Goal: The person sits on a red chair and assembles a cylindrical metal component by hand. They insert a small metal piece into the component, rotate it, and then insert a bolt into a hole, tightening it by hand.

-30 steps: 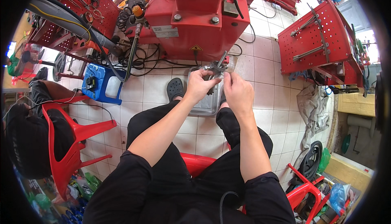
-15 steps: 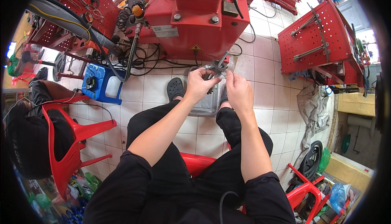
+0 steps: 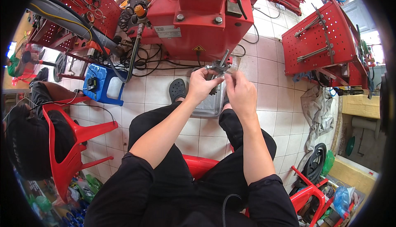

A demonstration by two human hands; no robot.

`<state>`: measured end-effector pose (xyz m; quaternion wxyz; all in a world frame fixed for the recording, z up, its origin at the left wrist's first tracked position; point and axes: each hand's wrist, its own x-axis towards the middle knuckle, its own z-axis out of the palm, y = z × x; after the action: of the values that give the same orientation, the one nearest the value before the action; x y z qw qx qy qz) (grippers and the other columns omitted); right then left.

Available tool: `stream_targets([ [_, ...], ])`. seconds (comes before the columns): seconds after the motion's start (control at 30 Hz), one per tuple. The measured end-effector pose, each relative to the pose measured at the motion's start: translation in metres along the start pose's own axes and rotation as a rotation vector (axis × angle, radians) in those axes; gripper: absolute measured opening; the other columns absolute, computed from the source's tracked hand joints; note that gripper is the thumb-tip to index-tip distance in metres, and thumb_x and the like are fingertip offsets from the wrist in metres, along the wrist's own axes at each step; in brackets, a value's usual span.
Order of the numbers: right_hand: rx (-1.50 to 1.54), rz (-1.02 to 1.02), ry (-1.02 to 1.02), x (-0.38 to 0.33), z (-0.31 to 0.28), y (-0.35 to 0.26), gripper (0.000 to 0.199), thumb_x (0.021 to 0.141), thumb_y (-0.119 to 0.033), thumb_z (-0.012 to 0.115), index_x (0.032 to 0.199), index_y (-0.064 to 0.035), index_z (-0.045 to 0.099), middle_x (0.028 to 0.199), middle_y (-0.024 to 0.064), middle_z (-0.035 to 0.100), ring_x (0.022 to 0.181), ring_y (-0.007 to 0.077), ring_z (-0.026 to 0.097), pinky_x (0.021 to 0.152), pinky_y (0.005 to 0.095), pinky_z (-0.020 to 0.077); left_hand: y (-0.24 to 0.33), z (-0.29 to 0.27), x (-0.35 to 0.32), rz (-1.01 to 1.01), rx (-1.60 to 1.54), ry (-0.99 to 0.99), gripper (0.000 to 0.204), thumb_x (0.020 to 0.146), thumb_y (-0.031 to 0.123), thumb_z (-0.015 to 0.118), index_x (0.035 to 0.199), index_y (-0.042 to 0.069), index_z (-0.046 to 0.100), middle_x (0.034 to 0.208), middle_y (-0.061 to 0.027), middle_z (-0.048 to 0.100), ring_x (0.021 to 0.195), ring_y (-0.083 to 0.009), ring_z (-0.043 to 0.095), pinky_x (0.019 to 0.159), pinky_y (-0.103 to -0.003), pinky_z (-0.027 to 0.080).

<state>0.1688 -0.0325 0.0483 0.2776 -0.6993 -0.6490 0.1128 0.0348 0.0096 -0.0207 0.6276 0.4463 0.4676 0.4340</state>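
Tiled floor (image 3: 266, 97): clear tray (image 3: 206, 112), contents mostly hidden; above, left hand (image 3: 200, 87) grips metal part (image 3: 220, 67), right hand (image 3: 241, 93) alongside, grip unclear.

the tiled floor (image 3: 268, 82) bears a tray (image 3: 206, 114) and blue stool (image 3: 104, 81).

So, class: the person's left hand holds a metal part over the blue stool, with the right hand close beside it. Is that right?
Not quite: the head view shows the left hand holding the metal part over the shallow tray, not the blue stool. The right hand is indeed close beside it.
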Motion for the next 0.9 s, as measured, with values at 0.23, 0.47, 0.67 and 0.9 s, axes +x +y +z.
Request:
stream_targets([
  [0.23,0.127,0.023,0.055,0.003,-0.009,-0.016,0.022,0.086,-0.025,0.062,0.076,-0.0060,0.057,0.056,0.0122,0.058,0.052,0.0324,0.058,0.056,0.0395,0.0435,0.005,-0.002,-0.003,-0.032,-0.033,-0.013,0.022,0.072,0.012,0.078,0.086,-0.001,0.065,0.073,0.0011,0.063,0.061,-0.0027,0.050,0.055,-0.020,0.040],
  [0.47,-0.042,0.023,-0.011,0.000,-0.001,0.001,0.020,0.083,-0.024,0.064,0.082,-0.0056,0.056,0.060,0.0098,0.060,0.056,0.0296,0.060,0.056,0.0379,0.0427,0.001,0.001,0.000,-0.004,-0.003,-0.009,0.023,0.071,0.012,0.078,0.086,-0.001,0.065,0.072,0.0012,0.063,0.062,-0.0025,0.049,0.055,-0.020,0.040],
  [0.67,0.063,-0.017,0.062,0.002,-0.004,-0.010,0.024,0.086,-0.027,0.062,0.076,-0.0054,0.058,0.056,0.0116,0.059,0.052,0.0310,0.058,0.056,0.0384,0.0423,-0.003,-0.002,0.001,0.021,0.009,-0.008,0.023,0.071,0.012,0.078,0.085,0.000,0.065,0.072,0.0013,0.063,0.062,-0.0024,0.049,0.055,-0.020,0.040],
  [0.9,0.020,0.041,0.042,0.002,-0.005,-0.007,0.021,0.084,-0.024,0.062,0.074,-0.0062,0.057,0.057,0.0118,0.059,0.052,0.0318,0.057,0.056,0.0385,0.0424,0.001,0.000,0.000,0.036,0.034,-0.014,0.022,0.072,0.013,0.077,0.084,0.000,0.064,0.073,0.0006,0.064,0.062,-0.0028,0.050,0.056,-0.020,0.041],
])
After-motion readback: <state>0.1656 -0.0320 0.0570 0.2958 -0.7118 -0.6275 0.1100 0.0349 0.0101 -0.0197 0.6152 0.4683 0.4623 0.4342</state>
